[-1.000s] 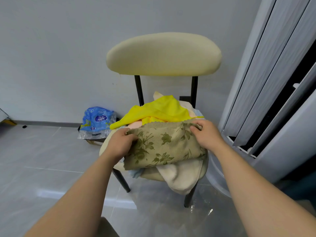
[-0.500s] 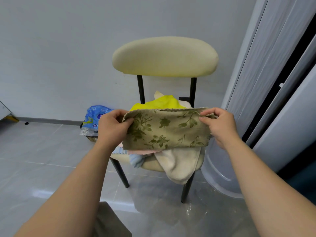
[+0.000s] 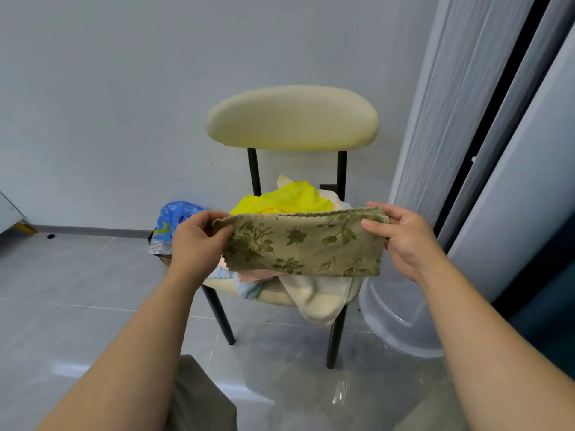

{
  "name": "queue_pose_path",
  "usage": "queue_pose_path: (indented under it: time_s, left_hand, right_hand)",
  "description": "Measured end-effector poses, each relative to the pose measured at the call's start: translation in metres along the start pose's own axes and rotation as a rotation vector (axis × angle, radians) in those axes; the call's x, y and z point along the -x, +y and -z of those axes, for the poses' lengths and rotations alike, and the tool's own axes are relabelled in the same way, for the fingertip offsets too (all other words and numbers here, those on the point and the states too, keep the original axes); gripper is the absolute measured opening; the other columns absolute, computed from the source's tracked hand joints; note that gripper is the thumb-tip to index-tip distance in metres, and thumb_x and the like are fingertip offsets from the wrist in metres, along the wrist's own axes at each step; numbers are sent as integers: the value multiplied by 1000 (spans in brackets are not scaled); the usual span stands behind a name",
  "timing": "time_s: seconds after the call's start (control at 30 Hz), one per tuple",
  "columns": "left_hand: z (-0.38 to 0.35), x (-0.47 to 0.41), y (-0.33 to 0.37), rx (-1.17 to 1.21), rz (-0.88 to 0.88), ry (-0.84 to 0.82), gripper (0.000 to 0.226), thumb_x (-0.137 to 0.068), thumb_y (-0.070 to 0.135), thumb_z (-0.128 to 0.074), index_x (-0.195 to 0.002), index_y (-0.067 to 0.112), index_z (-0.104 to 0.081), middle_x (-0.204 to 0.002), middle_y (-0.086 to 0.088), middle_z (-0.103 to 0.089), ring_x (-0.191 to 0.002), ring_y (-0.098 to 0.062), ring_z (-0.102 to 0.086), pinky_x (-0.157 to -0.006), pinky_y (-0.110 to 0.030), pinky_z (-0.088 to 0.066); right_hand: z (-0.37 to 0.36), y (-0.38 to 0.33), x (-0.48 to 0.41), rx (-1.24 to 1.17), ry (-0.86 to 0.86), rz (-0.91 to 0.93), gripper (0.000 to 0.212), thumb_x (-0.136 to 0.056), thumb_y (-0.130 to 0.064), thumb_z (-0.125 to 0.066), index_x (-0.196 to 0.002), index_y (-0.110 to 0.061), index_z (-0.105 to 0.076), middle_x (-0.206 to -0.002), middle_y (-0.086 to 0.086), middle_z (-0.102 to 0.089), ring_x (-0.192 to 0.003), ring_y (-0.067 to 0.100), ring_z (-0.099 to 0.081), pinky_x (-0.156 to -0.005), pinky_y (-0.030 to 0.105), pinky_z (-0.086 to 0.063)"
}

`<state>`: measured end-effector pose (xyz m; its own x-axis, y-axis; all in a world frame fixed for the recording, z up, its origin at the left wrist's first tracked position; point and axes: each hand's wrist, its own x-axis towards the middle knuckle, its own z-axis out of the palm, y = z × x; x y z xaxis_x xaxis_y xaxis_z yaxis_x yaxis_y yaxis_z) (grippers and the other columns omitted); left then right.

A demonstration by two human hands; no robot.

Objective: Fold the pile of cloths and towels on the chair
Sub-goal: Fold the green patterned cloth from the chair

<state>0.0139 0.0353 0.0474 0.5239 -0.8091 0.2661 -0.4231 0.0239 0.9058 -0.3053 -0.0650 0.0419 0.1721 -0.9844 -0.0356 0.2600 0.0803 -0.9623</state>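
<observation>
**Folding of the first item, mid-step.** The green floral towel [image 3: 301, 244] is held in the air in front of the chair [image 3: 292, 119], just above its seat, and appears doubled lengthwise into a taut band. The left hand [image 3: 196, 241] pinches the towel's left end and the right hand [image 3: 404, 241] pinches its right end. The yellow cloth [image 3: 280, 200] and cream towel [image 3: 317, 300] lie unfolded on the seat. The likely next move is to bring the two ends together with edges aligned, halving the band.
</observation>
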Motion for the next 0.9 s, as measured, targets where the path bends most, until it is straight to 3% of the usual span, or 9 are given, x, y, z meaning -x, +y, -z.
queue_pose_path:
  time_s: [0.17,0.33,0.47,0.57,0.8,0.9]
  left_hand:
    - [9,-1,-6,-47,-7,-13,34,-84,6,-74,-107,31,-68,-89,1,-71,-78,-14,-64,-77,-31,-55]
    - [16,-2,-13,-230,-7,26,20,-80,17,-78,-96,27,-76,-82,6,-73,-83,-15,-68,-84,-39,-56]
    - [18,-3,-16,-261,13,38,15,-79,19,-79,-85,31,-72,-76,3,-71,-79,-21,-69,-79,-42,-57]
    - [19,-4,-17,-249,25,11,20,-79,17,-77,-80,35,-69,-77,3,-71,-76,-20,-69,-77,-44,-59]
    - [14,-4,-15,-215,26,-24,28,-79,4,-73,-89,31,-73,-83,7,-73,-79,-16,-68,-82,-42,-59]
    - [13,-3,-14,-222,27,-44,35,-78,-1,-71,-88,33,-71,-85,9,-72,-80,-13,-68,-82,-38,-59]
  right_hand:
    - [-4,2,6,40,-121,-78,26,-74,1,-73,-100,0,-71,-91,13,-75,-82,23,-72,-73,31,-59]
    - [-9,5,8,99,-114,-59,36,-66,-12,-79,-99,0,-72,-100,19,-74,-92,29,-71,-86,38,-57]
    - [-13,7,7,145,-80,-4,43,-60,-23,-83,-95,-1,-72,-94,16,-75,-88,26,-70,-84,35,-57]
    - [-14,6,7,150,-80,7,37,-65,-23,-81,-93,-1,-73,-91,14,-76,-87,24,-70,-82,33,-57]
    - [-10,5,7,179,-50,-4,31,-70,-23,-81,-87,0,-70,-91,19,-73,-82,27,-69,-80,39,-56]
    - [-8,5,5,218,-48,22,12,-79,-11,-78,-85,-5,-71,-82,10,-73,-76,20,-69,-66,26,-57]
